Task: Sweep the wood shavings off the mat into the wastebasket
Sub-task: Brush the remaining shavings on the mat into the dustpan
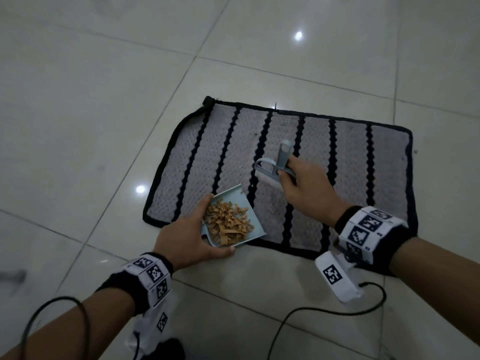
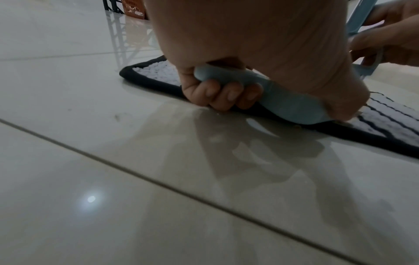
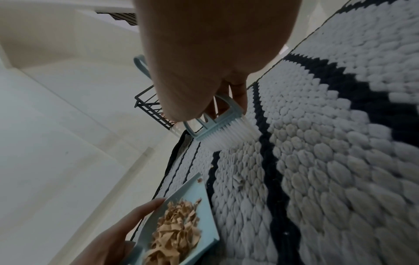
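A grey mat [image 1: 345, 157] with black stripes and a black border lies on the tiled floor. My left hand [image 1: 187, 240] grips a light blue dustpan [image 1: 253, 224] at the mat's near edge; its fingers [image 2: 226, 96] curl round the pan's handle [image 2: 278, 100]. A heap of tan wood shavings [image 1: 228, 222] fills the pan [image 3: 205, 202], also seen in the right wrist view [image 3: 174, 234]. My right hand [image 1: 301, 188] holds a small blue brush [image 1: 279, 162] upright on the mat, its white bristles [image 3: 229, 138] touching the pile. A few small scraps [image 3: 238, 181] lie on the mat [image 3: 340, 161].
A dark wire-frame basket [image 3: 149, 109] stands beyond the mat's far end; in the left wrist view a dark frame with something orange [image 2: 133, 9] shows at the top. Cables [image 1: 324, 311] trail over the pale glossy tiles [image 1: 104, 100] near me.
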The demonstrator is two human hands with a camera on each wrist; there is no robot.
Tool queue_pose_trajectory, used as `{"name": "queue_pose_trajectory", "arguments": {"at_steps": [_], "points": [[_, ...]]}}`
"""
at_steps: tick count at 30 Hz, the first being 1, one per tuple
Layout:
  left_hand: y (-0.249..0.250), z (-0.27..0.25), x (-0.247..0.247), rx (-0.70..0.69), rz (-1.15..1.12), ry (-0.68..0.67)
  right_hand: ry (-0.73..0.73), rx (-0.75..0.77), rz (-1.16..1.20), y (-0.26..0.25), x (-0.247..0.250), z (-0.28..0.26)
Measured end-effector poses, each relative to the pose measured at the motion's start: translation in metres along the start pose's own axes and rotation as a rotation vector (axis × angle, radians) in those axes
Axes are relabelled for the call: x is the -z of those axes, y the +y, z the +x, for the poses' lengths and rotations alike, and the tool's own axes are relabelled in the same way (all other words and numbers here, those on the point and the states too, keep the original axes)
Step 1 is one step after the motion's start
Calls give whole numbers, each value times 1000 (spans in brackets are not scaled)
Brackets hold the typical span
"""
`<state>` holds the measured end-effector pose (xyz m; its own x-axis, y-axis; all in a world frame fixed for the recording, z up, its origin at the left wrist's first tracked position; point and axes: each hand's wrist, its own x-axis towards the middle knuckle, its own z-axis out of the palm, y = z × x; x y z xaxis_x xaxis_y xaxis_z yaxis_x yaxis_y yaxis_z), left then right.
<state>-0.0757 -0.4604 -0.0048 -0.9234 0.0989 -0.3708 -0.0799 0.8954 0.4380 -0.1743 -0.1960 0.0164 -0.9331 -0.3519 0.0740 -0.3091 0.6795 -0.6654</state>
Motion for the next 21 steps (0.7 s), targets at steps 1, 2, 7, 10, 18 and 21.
{"name": "queue_pose_trajectory", "arguments": {"at_steps": [1,2,7,10,18,21], "points": [[-2,2,0,0,11,-3,1,1,-9,0,0,0],[-3,4,0,-2,7,-2,0,0,-13,-1,-1,-1],[-5,6,-2,-9,15,13,-10,12,-24,-10,-10,-4],[-4,7,-5,-5,32,23,-12,11,-52,-18,-17,-7],[-5,9,-5,-1,34,29,51,-105,60,-28,-19,-22],[-7,9,-6,2,29,24,74,-142,70,-29,-17,-25]]}}
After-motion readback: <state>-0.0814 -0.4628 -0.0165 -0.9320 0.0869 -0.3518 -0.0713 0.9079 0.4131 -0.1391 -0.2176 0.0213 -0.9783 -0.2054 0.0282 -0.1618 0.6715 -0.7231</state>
